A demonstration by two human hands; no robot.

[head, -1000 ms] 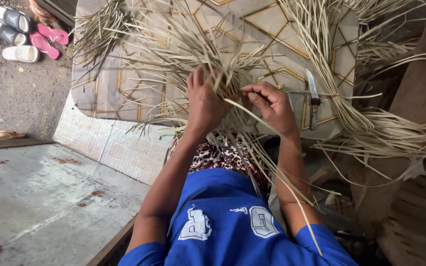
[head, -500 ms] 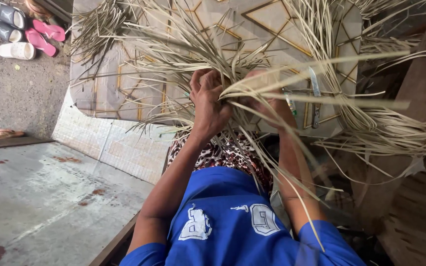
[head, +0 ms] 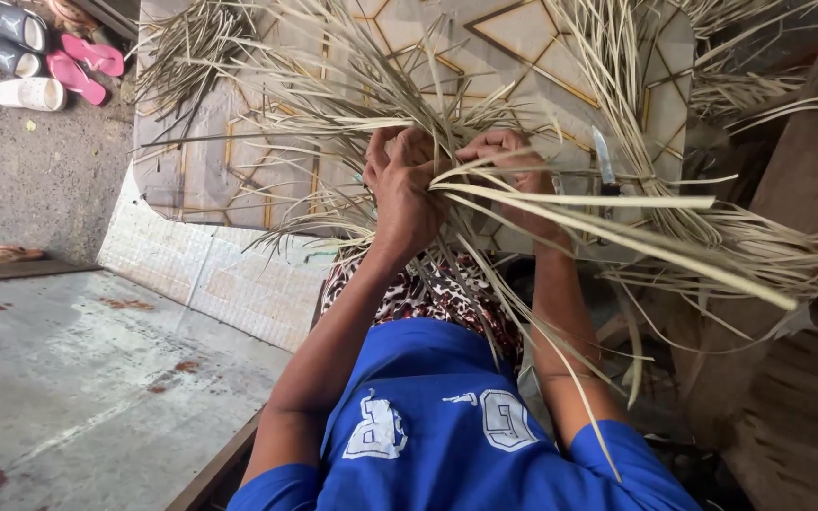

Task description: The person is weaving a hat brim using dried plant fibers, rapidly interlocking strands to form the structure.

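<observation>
Sorting looks barely begun: my left hand (head: 407, 185) and right hand (head: 513, 175) pinch a few long pale dried palm-leaf strips (head: 579, 203), loose heaps lying all around them.

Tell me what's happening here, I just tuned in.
A person in a blue shirt is working a bunch of dried palm-leaf strips with both bare hands. The left hand and the right hand both grip strips over the lap, long ends fanning out to the right. A knife lies on the patterned mat beside the right hand.
</observation>
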